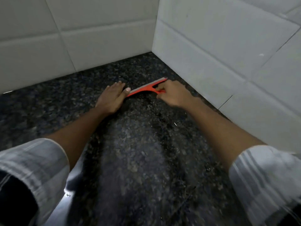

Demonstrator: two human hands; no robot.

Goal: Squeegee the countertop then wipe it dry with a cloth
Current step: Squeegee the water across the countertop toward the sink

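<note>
A red squeegee [145, 88] with a grey blade lies across the dark speckled granite countertop [140, 144], close to the corner where two tiled walls meet. My right hand [173, 95] is closed around its red handle. My left hand [113, 97] lies flat, fingers together, with the thumb touching the blade's left end. Both forearms reach forward from rolled-up pale sleeves. No cloth is in view.
White tiled walls stand behind [81, 38] and to the right [228, 46], forming a corner just past the squeegee. A shiny metal edge [68, 190] shows at the lower left beside my sleeve.
</note>
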